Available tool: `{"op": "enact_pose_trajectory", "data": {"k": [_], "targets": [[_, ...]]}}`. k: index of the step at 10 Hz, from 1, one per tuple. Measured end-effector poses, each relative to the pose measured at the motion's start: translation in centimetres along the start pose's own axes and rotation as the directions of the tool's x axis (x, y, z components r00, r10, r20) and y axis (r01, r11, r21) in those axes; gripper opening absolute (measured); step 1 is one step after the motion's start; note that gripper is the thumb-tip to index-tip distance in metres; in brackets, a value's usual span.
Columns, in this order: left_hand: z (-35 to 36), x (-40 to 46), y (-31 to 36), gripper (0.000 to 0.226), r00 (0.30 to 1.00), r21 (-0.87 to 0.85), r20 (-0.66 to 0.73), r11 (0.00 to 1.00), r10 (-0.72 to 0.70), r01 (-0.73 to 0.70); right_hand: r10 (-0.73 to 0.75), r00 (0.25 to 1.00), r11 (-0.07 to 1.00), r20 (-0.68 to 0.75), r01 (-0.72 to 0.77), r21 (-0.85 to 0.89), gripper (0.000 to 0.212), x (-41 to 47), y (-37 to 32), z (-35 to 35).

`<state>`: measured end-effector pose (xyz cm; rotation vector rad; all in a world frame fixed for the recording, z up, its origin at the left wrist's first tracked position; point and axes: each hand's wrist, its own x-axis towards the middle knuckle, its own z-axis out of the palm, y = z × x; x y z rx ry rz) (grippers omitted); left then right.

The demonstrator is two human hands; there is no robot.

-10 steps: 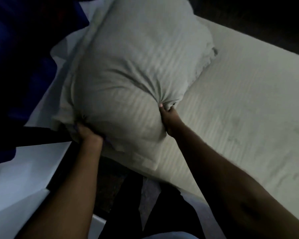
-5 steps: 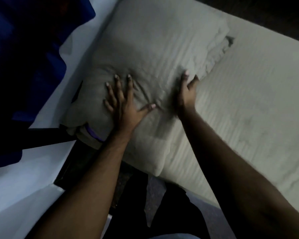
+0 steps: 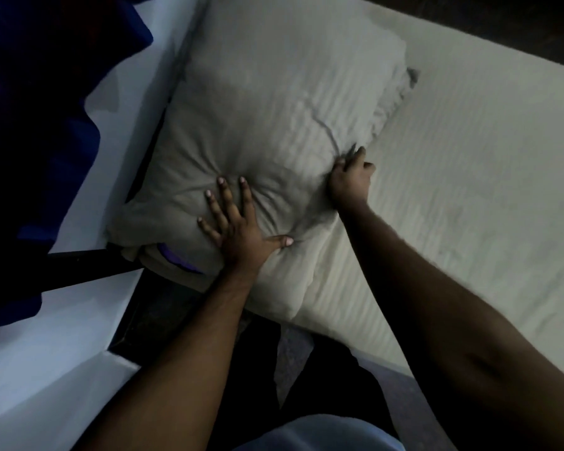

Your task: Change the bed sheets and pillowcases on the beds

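Plump pale-grey striped pillow in its cotton pillowcase [image 3: 267,131] lying at the head of the bed, set on the pale striped bed sheet [image 3: 469,177] that covers the mattress. Left hand [image 3: 238,222] spread flat, fingers straight and splayed, pressing down on the pillow's near end and dimpling the fabric into radiating creases. Right hand [image 3: 350,179] at the pillow's right edge, where it meets the sheet, fingers curled into the fabric; looks like a pinch on the pillowcase edge, though dim light makes the exact grip hard to read. Small strip of purple cloth [image 3: 176,260] peeking out from under the pillow's near left corner, nature unclear. Deep-blue fabric [image 3: 46,92] hanging at the far left, beside a white surface [image 3: 121,109] along the bed's edge.

Judging progress: sheet appears already laid, lying mostly smooth with only faint wrinkles across the visible stretch; pillow appears already cased and placed. Present step seems to be patting and squaring the pillow into position. Probably near the end for this bed. Left to do, as far as can be told: final smoothing here, tidying whatever the purple strip belongs to, and any other beds the task covers, none of which are in view. Far side and foot of this bed out of frame, so tucking there impossible to confirm
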<state>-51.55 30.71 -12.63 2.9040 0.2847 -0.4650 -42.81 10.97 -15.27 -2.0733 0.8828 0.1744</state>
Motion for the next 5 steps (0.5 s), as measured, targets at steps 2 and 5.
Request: {"op": "enact_pose_trajectory", "data": {"k": [2, 5], "targets": [[-2.1, -0.9, 1.6, 0.142, 0.998, -0.084, -0.001, 0.994, -0.069, 0.069, -0.235, 0.966, 0.97, 0.106, 0.241, -0.039, 0.074, -3.9, 0.2, -2.6], [-6.2, -10.1, 9.6, 0.068, 0.991, -0.247, -0.134, 0.968, 0.001, -0.034, -0.316, 0.905, 0.937, 0.284, 0.344, -0.054, 0.074, -10.5, -0.5, -13.5]]}}
